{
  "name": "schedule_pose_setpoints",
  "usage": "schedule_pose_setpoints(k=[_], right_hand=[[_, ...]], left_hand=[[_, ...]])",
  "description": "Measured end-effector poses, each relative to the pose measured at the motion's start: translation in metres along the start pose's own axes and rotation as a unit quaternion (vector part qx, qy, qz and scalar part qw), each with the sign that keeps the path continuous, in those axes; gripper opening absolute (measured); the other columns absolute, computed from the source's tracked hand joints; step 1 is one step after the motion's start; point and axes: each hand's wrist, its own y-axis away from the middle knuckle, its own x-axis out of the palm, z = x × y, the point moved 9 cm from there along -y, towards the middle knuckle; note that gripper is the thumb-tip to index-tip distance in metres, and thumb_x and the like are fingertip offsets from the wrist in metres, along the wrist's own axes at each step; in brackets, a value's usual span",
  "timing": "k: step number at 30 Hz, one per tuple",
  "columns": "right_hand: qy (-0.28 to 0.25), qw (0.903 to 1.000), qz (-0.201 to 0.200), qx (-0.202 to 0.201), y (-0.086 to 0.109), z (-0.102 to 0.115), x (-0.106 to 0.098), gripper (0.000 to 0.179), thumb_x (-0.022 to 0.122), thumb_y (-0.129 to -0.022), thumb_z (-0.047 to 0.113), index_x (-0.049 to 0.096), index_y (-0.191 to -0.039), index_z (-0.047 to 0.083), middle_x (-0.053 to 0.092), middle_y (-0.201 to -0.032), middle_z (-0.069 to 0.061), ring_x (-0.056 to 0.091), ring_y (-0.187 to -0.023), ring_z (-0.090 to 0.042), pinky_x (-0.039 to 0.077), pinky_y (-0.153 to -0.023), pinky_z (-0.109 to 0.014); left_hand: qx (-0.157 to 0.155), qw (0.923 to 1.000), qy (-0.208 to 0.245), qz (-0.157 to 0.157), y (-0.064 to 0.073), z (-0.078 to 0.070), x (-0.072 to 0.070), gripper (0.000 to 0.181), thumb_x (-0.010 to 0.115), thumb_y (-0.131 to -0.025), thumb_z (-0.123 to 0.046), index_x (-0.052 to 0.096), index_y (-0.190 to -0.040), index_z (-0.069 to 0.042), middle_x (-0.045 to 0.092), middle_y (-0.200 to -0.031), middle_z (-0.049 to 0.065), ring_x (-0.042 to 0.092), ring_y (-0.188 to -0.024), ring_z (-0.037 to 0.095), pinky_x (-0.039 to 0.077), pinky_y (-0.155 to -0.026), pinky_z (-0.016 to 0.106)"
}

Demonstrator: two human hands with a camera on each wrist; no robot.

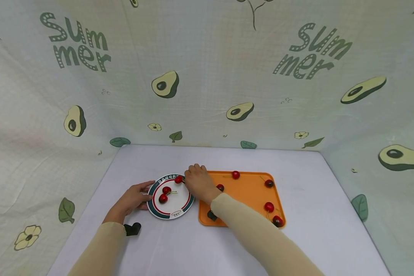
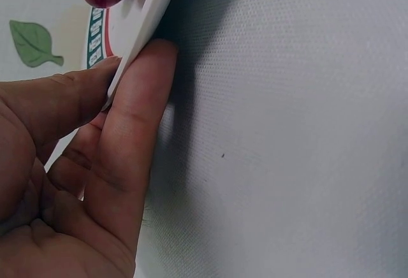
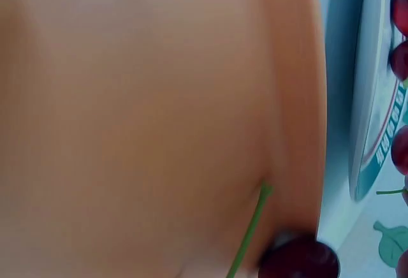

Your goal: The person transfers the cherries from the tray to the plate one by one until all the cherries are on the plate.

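My left hand (image 1: 133, 197) grips the left rim of a white plate (image 1: 179, 199) with a green and red border. In the left wrist view, the thumb lies on top of the rim and fingers (image 2: 131, 118) lie beneath; the plate looks tilted. Two cherries rest near the plate's middle-left. Another cherry (image 1: 178, 179) is by the far rim, beside my right hand (image 1: 199, 184). The right fingertips appear to pinch its stem (image 3: 390, 192), though they are mostly cut off at the right wrist view's edge.
An orange tray (image 1: 245, 191) stands right of the plate, several cherries scattered on it, one a dark cherry (image 3: 299, 260) near its edge. My right forearm crosses the tray's near left corner. White table (image 1: 179, 249) surrounds both; a printed cloth (image 1: 207, 76) hangs behind.
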Motion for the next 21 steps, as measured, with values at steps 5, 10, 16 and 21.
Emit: schedule_pose_setpoints(k=[5,10,16,21], right_hand=[[-0.012,0.9999,0.008,0.004,-0.004,0.007,0.004,0.024,0.064,-0.105,0.032,0.073,-0.112,0.011,0.060,-0.097,0.000,0.049,-0.093,-0.019,0.045,-0.083,-0.032],[-0.009,0.9997,0.021,0.002,-0.007,0.015,0.008,0.025,0.060,-0.107,0.031,0.074,-0.115,0.012,0.062,-0.100,0.001,0.050,-0.094,-0.019,0.045,-0.084,-0.031],[-0.019,0.9994,0.028,-0.004,-0.012,0.026,0.013,0.026,0.059,-0.107,0.031,0.075,-0.118,0.012,0.065,-0.104,0.000,0.052,-0.099,-0.019,0.047,-0.088,-0.034],[-0.028,0.9991,0.028,-0.013,-0.015,0.034,0.015,0.027,0.060,-0.107,0.030,0.076,-0.121,0.013,0.067,-0.107,0.000,0.053,-0.100,-0.019,0.048,-0.090,-0.034]], left_hand=[[-0.001,1.0000,-0.004,0.000,-0.001,0.000,0.000,0.070,0.072,-0.099,-0.008,0.043,-0.162,-0.017,0.047,-0.145,0.026,0.067,-0.077,0.020,0.062,-0.069,0.031],[-0.004,1.0000,-0.002,-0.001,-0.001,-0.001,0.000,0.070,0.072,-0.099,-0.009,0.043,-0.162,-0.018,0.047,-0.145,0.026,0.067,-0.077,0.020,0.062,-0.070,0.031],[-0.001,1.0000,0.006,0.002,-0.001,-0.001,0.000,0.070,0.072,-0.099,-0.007,0.044,-0.162,-0.017,0.047,-0.145,0.026,0.068,-0.078,0.020,0.063,-0.071,0.032],[0.000,1.0000,0.004,0.001,-0.003,0.001,0.000,0.070,0.072,-0.098,-0.007,0.044,-0.162,-0.017,0.047,-0.145,0.027,0.067,-0.078,0.020,0.063,-0.070,0.032]])
